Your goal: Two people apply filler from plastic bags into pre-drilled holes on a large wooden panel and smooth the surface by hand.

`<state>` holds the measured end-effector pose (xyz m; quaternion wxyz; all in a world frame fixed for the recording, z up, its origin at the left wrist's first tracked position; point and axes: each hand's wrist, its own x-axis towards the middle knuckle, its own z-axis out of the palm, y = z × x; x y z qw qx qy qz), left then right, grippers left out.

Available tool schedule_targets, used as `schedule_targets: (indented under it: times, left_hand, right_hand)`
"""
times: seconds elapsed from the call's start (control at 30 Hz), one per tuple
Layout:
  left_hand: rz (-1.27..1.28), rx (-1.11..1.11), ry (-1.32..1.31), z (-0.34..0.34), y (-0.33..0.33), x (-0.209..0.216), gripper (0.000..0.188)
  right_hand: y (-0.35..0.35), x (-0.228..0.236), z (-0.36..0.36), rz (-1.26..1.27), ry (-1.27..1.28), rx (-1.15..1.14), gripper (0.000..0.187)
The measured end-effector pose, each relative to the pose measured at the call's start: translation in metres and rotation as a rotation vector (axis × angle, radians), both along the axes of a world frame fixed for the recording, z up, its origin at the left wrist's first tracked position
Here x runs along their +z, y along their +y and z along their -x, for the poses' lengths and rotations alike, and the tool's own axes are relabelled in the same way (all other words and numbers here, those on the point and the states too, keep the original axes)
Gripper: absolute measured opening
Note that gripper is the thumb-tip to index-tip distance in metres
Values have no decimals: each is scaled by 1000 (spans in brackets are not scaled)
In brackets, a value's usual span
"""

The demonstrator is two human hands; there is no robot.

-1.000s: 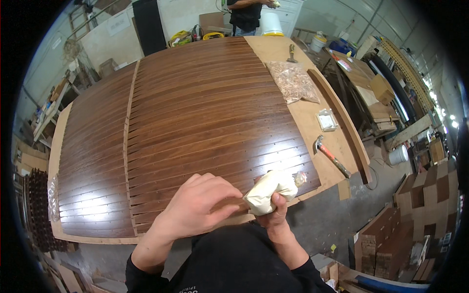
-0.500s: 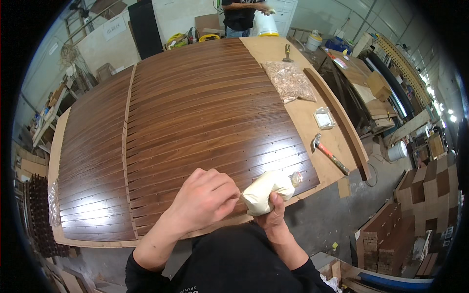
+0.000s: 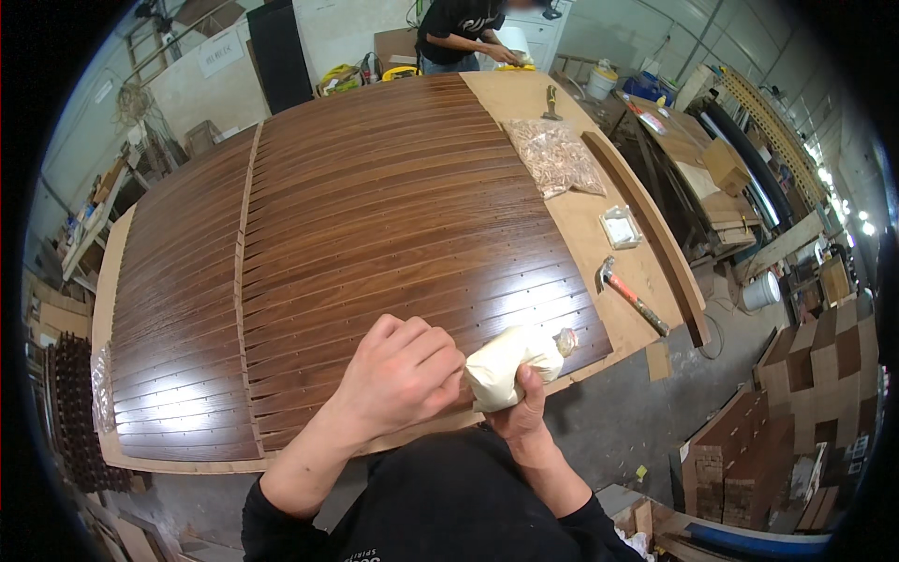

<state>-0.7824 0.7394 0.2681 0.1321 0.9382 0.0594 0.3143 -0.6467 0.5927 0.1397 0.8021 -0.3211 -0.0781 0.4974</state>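
A plump plastic bag filled with cream-coloured paste [image 3: 510, 363] rests in my right hand [image 3: 524, 405], the thumb pressed along its near side. The bag's gathered, knotted end [image 3: 566, 341] points to the right. At its left end is my left hand [image 3: 405, 375], fingers curled together in a pinch; what they grip, if anything, is hidden behind the knuckles. Beneath both hands spreads a large panel of dark brown wooden slats [image 3: 403, 234], with rows of small holes or dots along the slats.
On the board's right margin lie a claw hammer [image 3: 635, 298], a small clear box [image 3: 620, 227], a bag of small wooden pieces [image 3: 554, 157] and a scraper [image 3: 552, 105]. A long wooden strip [image 3: 646, 225] runs beside them. A co-worker [image 3: 459, 37] stands beyond the far edge.
My left hand has shifted slightly up and right, close against the bag. The co-worker has bent forward and lowered their hands toward the far edge.
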Motion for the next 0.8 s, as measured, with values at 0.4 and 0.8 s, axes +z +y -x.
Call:
schedule_targets:
  times: [0.4,0.8]
  left_hand:
    - [14,28,-24,0,0,-1,16]
    - [-127,7,-47,-4,0,-7,15]
  right_hand:
    - [0,3,-1,12,5,-21,64]
    - [-2,2,1,-21,55,4,63]
